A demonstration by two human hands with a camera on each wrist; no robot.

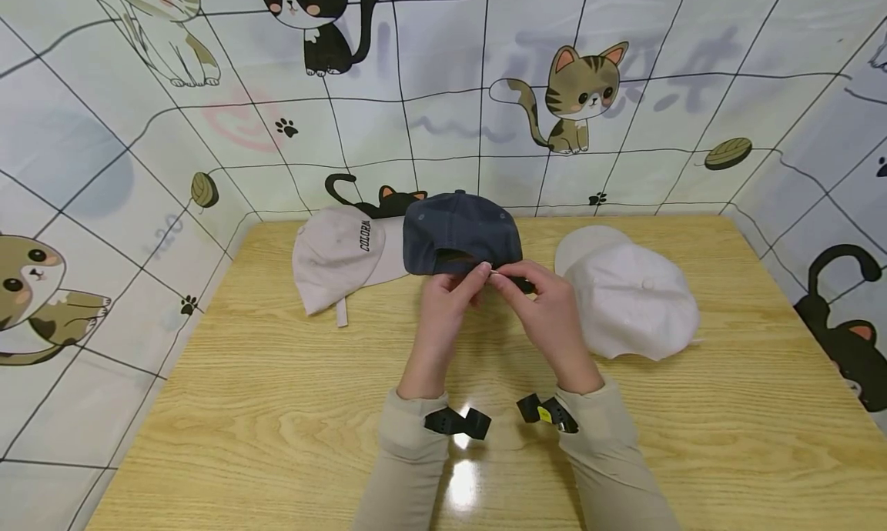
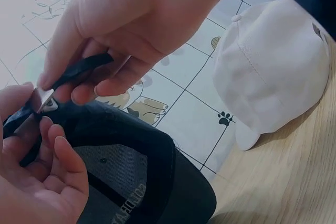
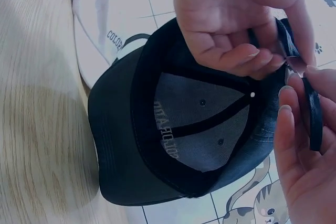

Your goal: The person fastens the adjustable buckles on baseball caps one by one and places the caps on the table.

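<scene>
A dark blue cap (image 1: pixel 460 227) is held up off the table, back opening facing the hands. My left hand (image 1: pixel 443 308) and my right hand (image 1: pixel 543 308) meet at its rear strap. In the left wrist view, thumb and fingers of my left hand (image 2: pixel 52 182) pinch the strap beside a metal buckle (image 2: pixel 43 98); the right hand (image 2: pixel 131 19) holds the dark strap end (image 2: pixel 81 71). The right wrist view shows the buckle (image 3: pixel 295 65) between both hands, the strap (image 3: pixel 314 119) lying across my right fingers, and the cap's inside (image 3: pixel 202 108).
A pale pink cap (image 1: pixel 336 258) with dark lettering lies at the left, its brim behind the blue cap. At the right lies a white cap (image 1: pixel 637 296). Cat-patterned cloth (image 1: pixel 443 131) stands behind the wooden table (image 1: pixel 277 408) and along its sides.
</scene>
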